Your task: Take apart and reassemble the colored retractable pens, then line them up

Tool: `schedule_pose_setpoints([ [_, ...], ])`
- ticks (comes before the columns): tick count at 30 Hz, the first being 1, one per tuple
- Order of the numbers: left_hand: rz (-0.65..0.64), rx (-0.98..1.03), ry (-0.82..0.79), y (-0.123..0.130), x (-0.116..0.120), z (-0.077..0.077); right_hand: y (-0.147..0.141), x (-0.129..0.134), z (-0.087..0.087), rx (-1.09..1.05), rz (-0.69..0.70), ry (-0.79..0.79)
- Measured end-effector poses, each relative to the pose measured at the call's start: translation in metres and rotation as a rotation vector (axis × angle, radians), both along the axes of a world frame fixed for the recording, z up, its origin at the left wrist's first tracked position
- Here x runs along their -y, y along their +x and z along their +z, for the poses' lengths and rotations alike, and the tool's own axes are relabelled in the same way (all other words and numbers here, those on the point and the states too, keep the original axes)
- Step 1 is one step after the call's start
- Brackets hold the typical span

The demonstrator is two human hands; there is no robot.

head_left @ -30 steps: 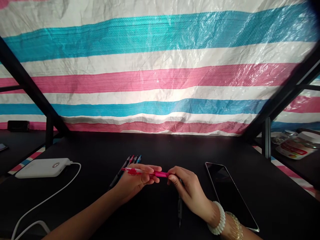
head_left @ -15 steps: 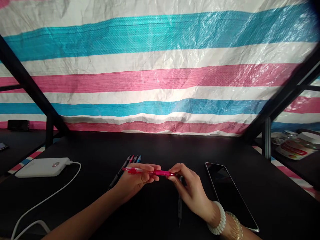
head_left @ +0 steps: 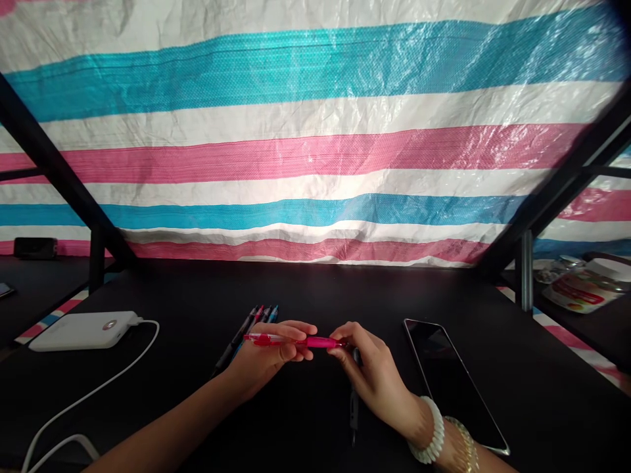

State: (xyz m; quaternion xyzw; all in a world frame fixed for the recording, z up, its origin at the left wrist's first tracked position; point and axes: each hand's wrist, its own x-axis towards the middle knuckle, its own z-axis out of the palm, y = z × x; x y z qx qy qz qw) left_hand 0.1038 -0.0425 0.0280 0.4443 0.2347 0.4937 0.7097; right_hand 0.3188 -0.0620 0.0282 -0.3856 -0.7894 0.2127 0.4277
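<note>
A pen (head_left: 296,341) spans the gap between the left hand (head_left: 263,358) and the right hand (head_left: 377,378), held by both above the desk (head_left: 315,282). Just behind the left hand, a cluster of pens (head_left: 241,333) lies on the desk; another pen (head_left: 353,414) lies just below the right hand. A smartphone (head_left: 451,384) lies right of the right hand. A power bank (head_left: 81,332) sits well left, its cable (head_left: 129,359) trailing toward the near edge. A tarpaulin (head_left: 315,157) hangs behind the desk. A jar (head_left: 589,286) stands on a separate surface to the right.
</note>
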Motion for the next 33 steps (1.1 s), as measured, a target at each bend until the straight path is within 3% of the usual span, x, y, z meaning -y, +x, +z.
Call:
schedule_pose_setpoints([
  [6, -0.001, -0.025, 0.092, 0.001, -0.001, -0.003, 0.0, 0.001, 0.007, 0.086, 0.046, 0.004],
  [11, 0.038, -0.023, 0.084, 0.004, -0.002, 0.0, -0.002, 0.0, 0.007, 0.027, 0.045, -0.044],
  [19, 0.077, -0.081, 0.096, 0.003, -0.002, -0.005, -0.001, 0.001, 0.007, 0.101, 0.034, 0.045],
  [33, 0.158, -0.188, 0.225, 0.0, -0.004, -0.012, -0.004, 0.002, 0.008, 0.086, 0.104, -0.179],
])
